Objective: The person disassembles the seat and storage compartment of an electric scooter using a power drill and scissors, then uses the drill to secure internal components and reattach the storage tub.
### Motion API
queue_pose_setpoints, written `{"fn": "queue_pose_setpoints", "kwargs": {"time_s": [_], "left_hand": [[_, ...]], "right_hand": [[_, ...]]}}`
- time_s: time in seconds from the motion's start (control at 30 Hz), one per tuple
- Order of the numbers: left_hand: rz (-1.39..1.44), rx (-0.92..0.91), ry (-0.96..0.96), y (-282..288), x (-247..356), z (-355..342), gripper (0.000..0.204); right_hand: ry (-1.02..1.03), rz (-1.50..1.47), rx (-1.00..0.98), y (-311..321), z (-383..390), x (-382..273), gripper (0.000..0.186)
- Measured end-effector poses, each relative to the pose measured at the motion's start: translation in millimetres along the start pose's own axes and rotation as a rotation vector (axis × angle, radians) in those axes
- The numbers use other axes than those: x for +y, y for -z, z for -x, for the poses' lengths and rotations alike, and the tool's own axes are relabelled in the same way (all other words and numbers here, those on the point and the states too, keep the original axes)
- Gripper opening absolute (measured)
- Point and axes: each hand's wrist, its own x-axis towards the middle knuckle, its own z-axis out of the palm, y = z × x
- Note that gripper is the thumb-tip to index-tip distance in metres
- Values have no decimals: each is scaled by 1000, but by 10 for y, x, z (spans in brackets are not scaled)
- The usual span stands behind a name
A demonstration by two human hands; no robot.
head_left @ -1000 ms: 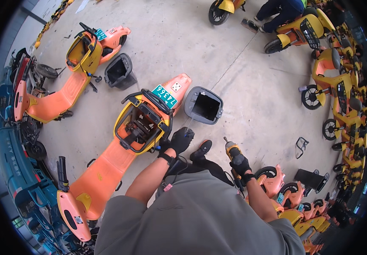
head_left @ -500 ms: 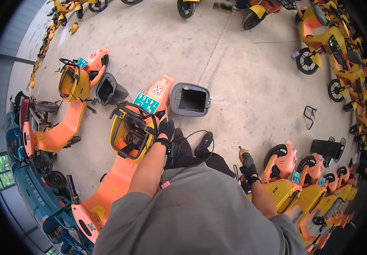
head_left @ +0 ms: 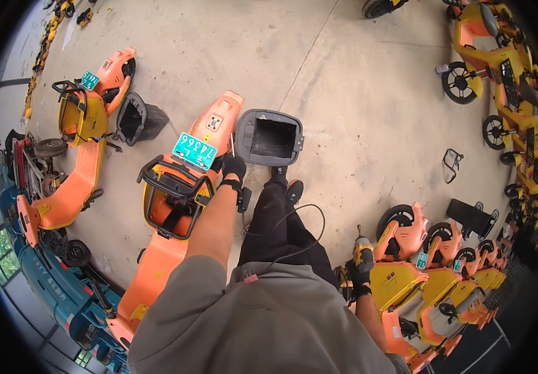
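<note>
My left hand (head_left: 235, 167), in a black glove, is closed beside the rear of an orange and yellow scooter (head_left: 163, 265). A thin, pale rod-like tool (head_left: 232, 146) sticks up from its fingers; its kind is too small to tell. Close by are the scooter's green plate (head_left: 195, 151) and its black-framed yellow seat opening (head_left: 172, 215). A grey open bin (head_left: 244, 138) stands just past my left hand. On the right, my gloved right hand (head_left: 360, 274) is wrapped round a yellow and black cordless drill (head_left: 363, 254), its bit pointing away from me.
A second orange scooter (head_left: 69, 199) stands at the left, with another dark bin (head_left: 150, 124) beside it. Blue vehicles (head_left: 44, 274) line the left edge. Parked scooters (head_left: 400, 283) crowd the right. A black metal frame (head_left: 451, 165) lies on the concrete floor (head_left: 344, 118).
My body has stepped forward and the view has shifted. My left hand remains beside the scooter's rear with the thin tool. The drill has come lower in the view with my right hand.
</note>
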Motion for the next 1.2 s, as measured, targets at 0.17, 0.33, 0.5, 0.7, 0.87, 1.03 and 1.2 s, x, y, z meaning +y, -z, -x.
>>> {"fn": "queue_pose_setpoints", "kwargs": {"time_s": [0.17,0.33,0.5,0.7,0.87,1.03,1.2], "left_hand": [[627,155,283,-71,-71,-606,34],[897,107,416,-535,-228,-1285,59],[823,-167,378,-1071,-307,-1537,50],[1105,-156,265,-375,542,-1173,38],[1136,-158,281,641,1319,-1222,32],[1273,-109,361,1290,1156,-1173,32],[1537,61,533,1930,664,-722,29]], "right_hand": [[-135,25,-18,101,-63,-251,25],[-260,54,-33,154,-89,-439,25],[-323,62,-49,216,-42,-512,25],[-272,86,-48,361,-435,-724,26],[-137,123,-38,791,-925,-1039,26],[6,164,-1,1371,-1583,-1328,26],[156,198,-19,1769,-2467,-1692,26]]}}
